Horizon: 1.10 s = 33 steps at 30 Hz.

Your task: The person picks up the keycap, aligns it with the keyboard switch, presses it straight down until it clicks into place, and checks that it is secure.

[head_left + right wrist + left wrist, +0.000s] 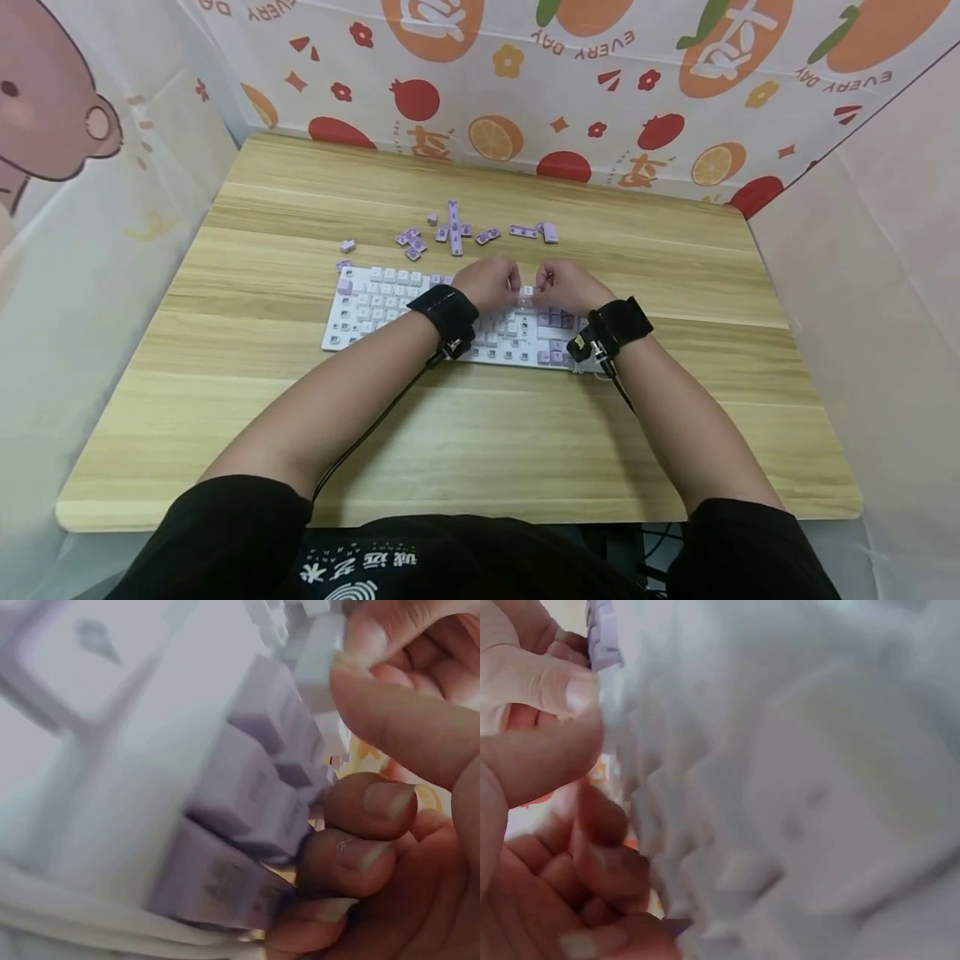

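Note:
On the table lies a white and purple keyboard (360, 317), with bare switches where some keycaps are off. My left hand (487, 283) and right hand (568, 287) face each other over its back edge, right of the middle. Between them is a white keycap (319, 664). In the right wrist view, my right thumb and forefinger pinch it at its side. My left thumb and forefinger meet at a pale keycap (615, 705) along the keyboard's edge in the left wrist view. The other fingers of both hands are curled behind the keyboard.
Behind the keyboard lie loose purple keycaps, among them a long spacebar (454, 227) and a short bar (522, 232). A pale keycap (347, 246) sits near the left corner. Printed curtains (450, 92) stand around the wooden table (247, 392). Cables trail from both wrist straps.

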{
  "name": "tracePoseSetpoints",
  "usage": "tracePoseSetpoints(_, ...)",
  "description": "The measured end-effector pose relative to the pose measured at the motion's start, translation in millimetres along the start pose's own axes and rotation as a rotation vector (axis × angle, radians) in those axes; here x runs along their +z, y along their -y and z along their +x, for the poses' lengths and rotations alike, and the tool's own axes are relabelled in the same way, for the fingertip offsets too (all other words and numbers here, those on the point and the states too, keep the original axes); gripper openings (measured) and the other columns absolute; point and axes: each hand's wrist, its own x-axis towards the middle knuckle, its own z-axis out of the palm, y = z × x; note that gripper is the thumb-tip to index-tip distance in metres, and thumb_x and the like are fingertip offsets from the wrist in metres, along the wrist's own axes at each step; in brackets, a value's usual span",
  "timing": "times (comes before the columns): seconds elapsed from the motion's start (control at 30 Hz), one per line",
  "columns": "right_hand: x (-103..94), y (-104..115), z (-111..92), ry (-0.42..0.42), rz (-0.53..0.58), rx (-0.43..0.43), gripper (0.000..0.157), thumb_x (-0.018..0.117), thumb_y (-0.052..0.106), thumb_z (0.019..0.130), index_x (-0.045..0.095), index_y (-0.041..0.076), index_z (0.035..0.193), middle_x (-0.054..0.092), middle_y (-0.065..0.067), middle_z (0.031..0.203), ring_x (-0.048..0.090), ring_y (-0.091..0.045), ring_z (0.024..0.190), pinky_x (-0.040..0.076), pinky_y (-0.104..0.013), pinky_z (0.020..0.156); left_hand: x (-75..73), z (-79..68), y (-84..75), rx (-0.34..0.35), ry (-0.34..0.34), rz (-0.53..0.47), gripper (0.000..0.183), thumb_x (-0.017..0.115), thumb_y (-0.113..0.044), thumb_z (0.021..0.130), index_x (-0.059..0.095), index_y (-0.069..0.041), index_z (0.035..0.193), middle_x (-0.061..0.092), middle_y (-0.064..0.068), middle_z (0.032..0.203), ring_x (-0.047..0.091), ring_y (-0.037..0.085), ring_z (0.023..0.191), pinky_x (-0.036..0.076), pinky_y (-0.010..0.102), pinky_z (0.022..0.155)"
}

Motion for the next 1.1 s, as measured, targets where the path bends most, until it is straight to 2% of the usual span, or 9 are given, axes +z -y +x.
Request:
tracePoseSetpoints(0.1,-2.4,1,7,0.021,-0.083,0.017,0.031,0.077,0.025,0.075,0.051,0.009,0.078,0.05,-0.004,0.074,0.047,-0.018,0.063,0.036,-0.029,0.057,-3.6,2.1,-2.5,-0.053,0.004,0.013,0.021,0.075,-0.021,0.074,0.055,-0.014,0.078,0.058,0.002,0.079,0.054,0.02,0.069,0.042,0.035,0.06)
tracePoseSetpoints(0.27,-2.1,9,11,0.044,-0.125,0.013,0.033,0.079,0.025,0.074,0.05,0.009,0.074,0.049,-0.005,0.074,0.047,-0.019,0.063,0.036,-0.03,0.057,-11.4,-3.8,-4.7,-0.103,0.006,0.042,0.027,0.079,-0.025,0.071,0.056,-0.012,0.071,0.057,0.002,0.07,0.054,0.02,0.064,0.039,0.034,0.057)
tracePoseSetpoints(0.4,-1.4,9,10,0.08,-0.11,-0.009,0.029,0.078,0.025,0.074,0.053,0.009,0.074,0.052,-0.004,0.074,0.05,-0.019,0.064,0.038,-0.03,0.057,-9.4,-10.5,-3.4,-0.078,0.001,0.046,0.024,0.077,-0.024,0.074,0.057,-0.012,0.07,0.057,0.002,0.07,0.054,0.02,0.063,0.039,0.032,0.057)
tracePoseSetpoints(0.5,-4.7,7,9,0.132,-0.075,-0.014,0.027,0.076,0.027,0.077,0.056,0.009,0.077,0.055,-0.004,0.075,0.052,-0.02,0.066,0.038,-0.03,0.058,-5.7,-18.0,-2.2,-0.027,-0.004,0.061,0.021,0.074,-0.025,0.078,0.057,-0.014,0.072,0.058,0.001,0.071,0.053,0.018,0.064,0.04,0.031,0.057)
tracePoseSetpoints(0.6,-12.9,7,9,0.144,-0.063,-0.013,0.027,0.072,0.034,0.08,0.058,0.011,0.08,0.057,-0.004,0.079,0.052,-0.021,0.069,0.039,-0.03,0.058,-4.6,-28.2,-2.2,0.018,-0.013,0.075,0.019,0.072,-0.027,0.079,0.057,-0.015,0.074,0.06,0.0,0.073,0.053,0.017,0.064,0.042,0.031,0.058)
tracePoseSetpoints(0.67,-17.2,12,12,0.118,-0.059,-0.032,0.028,0.069,0.036,0.082,0.058,0.011,0.082,0.057,-0.006,0.081,0.052,-0.022,0.071,0.039,-0.032,0.058,-7.6,-40.1,0.0,0.042,-0.033,0.089,0.017,0.072,-0.027,0.079,0.06,-0.015,0.077,0.062,0.0,0.076,0.054,0.016,0.066,0.045,0.032,0.06)
tracePoseSetpoints(0.8,-23.9,24,27,0.004,-0.133,-0.092,0.022,0.066,0.031,0.086,0.06,0.01,0.088,0.056,-0.008,0.085,0.05,-0.023,0.075,0.041,-0.035,0.063,-14.5,-67.7,8.7,0.085,-0.065,0.153,0.014,0.071,-0.026,0.08,0.066,-0.015,0.088,0.064,0.001,0.086,0.054,0.015,0.074,0.049,0.033,0.065)
tracePoseSetpoints(0.93,-28.1,32,50,-0.093,-0.319,-0.15,0.017,0.063,0.018,0.087,0.064,0.008,0.101,0.061,-0.012,0.093,0.052,-0.025,0.085,0.046,-0.041,0.077,-18.6,-96.6,20.1,0.141,-0.081,0.178,0.019,0.071,-0.025,0.08,0.069,-0.013,0.095,0.066,0.002,0.094,0.054,0.016,0.083,0.051,0.035,0.071)
tracePoseSetpoints(1.1,-27.5,31,78,-0.103,-0.556,-0.185,0.024,0.061,0.009,0.088,0.065,0.006,0.111,0.064,-0.015,0.112,0.055,-0.027,0.102,0.045,-0.046,0.096,-15.3,-124.5,29.0,0.176,-0.099,0.18,0.024,0.074,-0.025,0.078,0.07,-0.013,0.097,0.065,0.003,0.094,0.055,0.017,0.086,0.052,0.035,0.073)
